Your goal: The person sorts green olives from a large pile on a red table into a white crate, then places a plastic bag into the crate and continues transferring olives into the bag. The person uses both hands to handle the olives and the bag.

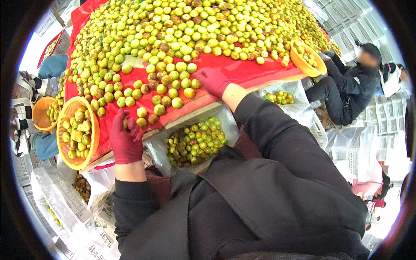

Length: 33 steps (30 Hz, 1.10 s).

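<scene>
Green and brown jujubes (175, 48) are heaped over a red cloth (224, 66) on the sorting table before me. My left hand (127, 139), in a dark red glove, is at the table's near edge with its fingers curled. A jujube shows between its thumb and fingers, but whether it is gripped is unclear. My right hand (213, 81), gloved alike, is low over the cloth beside the right side of a loose group of jujubes (170, 84). Its fingertips bend down close to them, and its palm side is hidden.
An orange plastic basket (94, 136) of jujubes leans at the table's left corner. Below the wooden edge (191, 115) is a plastic-lined container of jujubes (196, 139). Another orange basket (310, 68) stands at right, near a seated person (347, 87). Lined crates (312, 120) flank me.
</scene>
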### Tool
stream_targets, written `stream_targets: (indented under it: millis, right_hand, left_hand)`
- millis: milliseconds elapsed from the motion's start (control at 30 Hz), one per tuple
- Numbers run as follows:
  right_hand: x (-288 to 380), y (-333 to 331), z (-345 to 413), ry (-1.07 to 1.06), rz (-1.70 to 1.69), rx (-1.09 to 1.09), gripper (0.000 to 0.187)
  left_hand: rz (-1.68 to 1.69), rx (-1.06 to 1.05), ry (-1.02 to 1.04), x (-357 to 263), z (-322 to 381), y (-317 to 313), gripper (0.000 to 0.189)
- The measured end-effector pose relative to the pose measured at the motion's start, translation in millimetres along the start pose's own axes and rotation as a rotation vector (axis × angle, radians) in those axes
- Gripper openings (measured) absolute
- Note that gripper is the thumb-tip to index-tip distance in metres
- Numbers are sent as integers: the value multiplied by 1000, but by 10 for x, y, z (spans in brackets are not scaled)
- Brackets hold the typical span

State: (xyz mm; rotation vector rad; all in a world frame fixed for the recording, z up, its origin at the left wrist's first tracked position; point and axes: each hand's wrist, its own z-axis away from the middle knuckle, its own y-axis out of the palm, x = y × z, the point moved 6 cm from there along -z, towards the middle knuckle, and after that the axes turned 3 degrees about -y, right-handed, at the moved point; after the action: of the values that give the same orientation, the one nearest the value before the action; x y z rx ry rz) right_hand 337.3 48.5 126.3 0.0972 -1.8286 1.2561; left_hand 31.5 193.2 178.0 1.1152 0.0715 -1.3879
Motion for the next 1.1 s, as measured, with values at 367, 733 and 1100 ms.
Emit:
stream_targets:
  millis: [367,733,1100]
  right_hand:
    - [117,458,-908,-156,109,-36,39]
    - [228,164,-2048,42,776,175,23]
    - [607,198,-1192,61,-31,188,31]
  left_hand:
    - [100,19,-191,79,-804,242,34]
    - [172,-16,-161,-50,-1182,211,33]
    - [-64,211,-346,90,-1157,436,39]
